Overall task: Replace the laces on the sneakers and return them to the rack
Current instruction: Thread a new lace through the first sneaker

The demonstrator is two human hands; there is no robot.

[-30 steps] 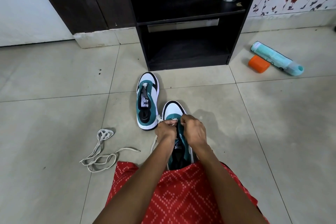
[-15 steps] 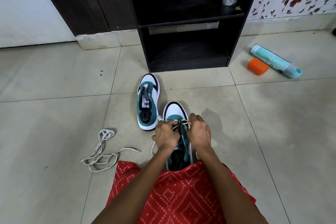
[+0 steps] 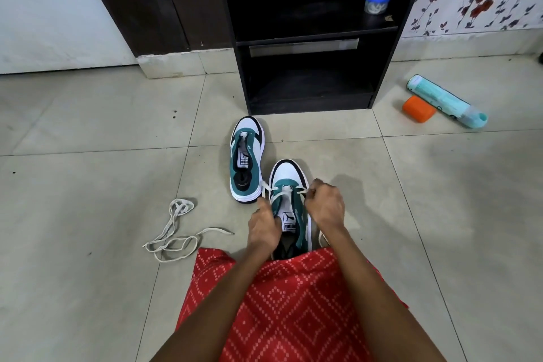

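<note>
The lace now runs taut across the lowest eyelets of the near sneaker, on the floor at my knees. A moment ago both grips were bunched over its tongue; they have drawn apart, left grip and right grip each pinching an end. First crossing seated, I judge; the other sneaker, the spare lace and the rack all wait

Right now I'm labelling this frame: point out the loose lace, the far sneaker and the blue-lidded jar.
loose lace (image 3: 182, 207), head view, bunched loop at its far end.
far sneaker (image 3: 244, 162), head view, label on its tongue.
blue-lidded jar (image 3: 376, 6), head view, clear body under the lid.
</note>
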